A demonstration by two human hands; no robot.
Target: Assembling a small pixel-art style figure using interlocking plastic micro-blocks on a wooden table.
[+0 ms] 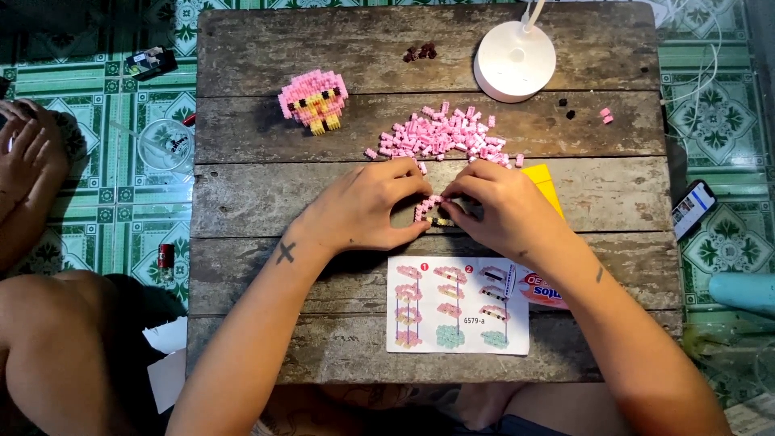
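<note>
Brick piece, small, pink w/ a dark and yellowish bottom row, sits mid-table between both hands, just above the instruction sheet. Left hand lies flat-ish on the wood, thumb and forefinger pinching the piece's left edge. Right hand curls over from the other side, fingertips pinching the top/right of the same piece. So both hands are grasping it, neither released.

To do this well, imo: keep the left as the steady clamp, heel on the wooden table, and let the right do the pressing. Push straight down so the studs seat evenly; tilting would likely pop the thin rows apart. The piece looks only a few bricks wide, so light pressure, close to the joint.

Outward: loose pink bricks in a heap just beyond the fingers, near enough to grab w/o moving the wrists much. Yellow card is partly under the right hand. Finished pink figure stands at the far left, well apart. White round lamp base at the far edge, a few dark bricks beside it. Phone on the tiled floor to the right. Another person's hand at far left, not involved.
</note>
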